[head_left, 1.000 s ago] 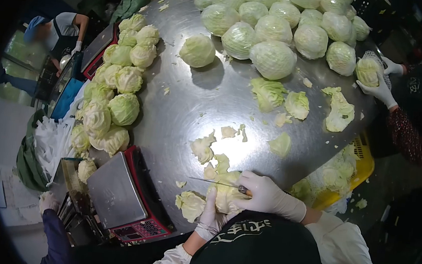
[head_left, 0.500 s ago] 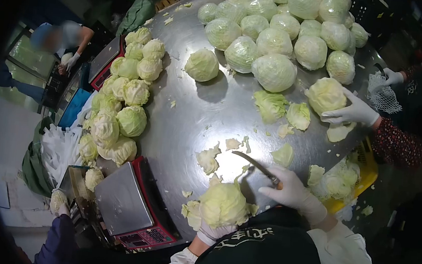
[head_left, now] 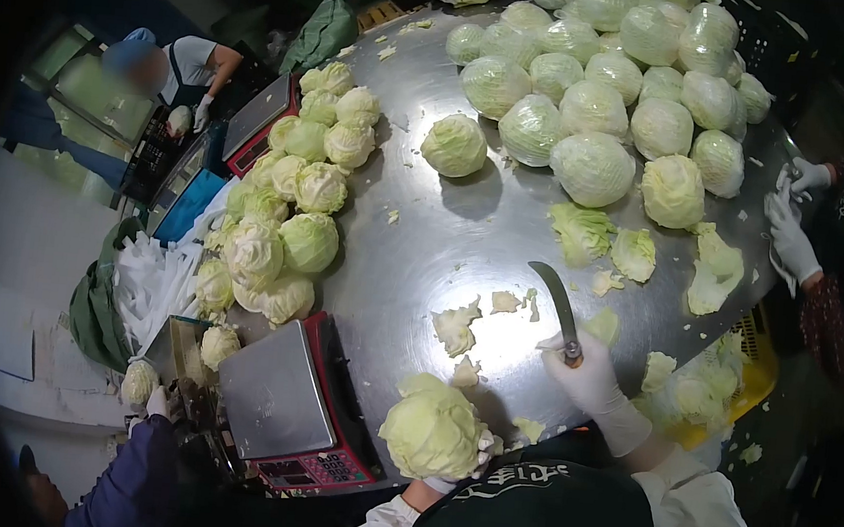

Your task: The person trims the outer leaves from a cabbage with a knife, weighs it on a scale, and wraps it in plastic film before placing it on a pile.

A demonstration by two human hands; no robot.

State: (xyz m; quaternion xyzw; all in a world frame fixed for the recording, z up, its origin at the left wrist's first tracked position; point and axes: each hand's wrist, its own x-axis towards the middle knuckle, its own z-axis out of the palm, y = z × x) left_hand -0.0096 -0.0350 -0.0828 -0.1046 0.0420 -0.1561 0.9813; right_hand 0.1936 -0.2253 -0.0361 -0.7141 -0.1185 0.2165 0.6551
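Observation:
My left hand [head_left: 485,454], in a white glove, holds a pale green cabbage [head_left: 431,427] at the near table edge. The palm is mostly hidden, with fingertips showing at the cabbage's right side. My right hand [head_left: 583,378], also gloved, is closed round the handle of a curved knife [head_left: 561,306]. Its blade points up and away, apart from the cabbage. Trimmed leaf pieces [head_left: 457,327] lie on the metal table [head_left: 405,232] beyond the cabbage. Another cut leaf [head_left: 601,325] is partly behind my right hand.
Wrapped cabbages [head_left: 596,108] are piled at the back right, bare ones [head_left: 309,241] at left. A red-sided scale [head_left: 280,392] stands near left. A yellow crate [head_left: 759,373] with leaves is at right. Across the right edge a co-worker's gloved hands [head_left: 794,231] handle white material.
My knife has swung more upright. The cabbage in my left hand is turned, and the loose leaves around it are gone from it. The co-worker at right has let go of a cabbage.

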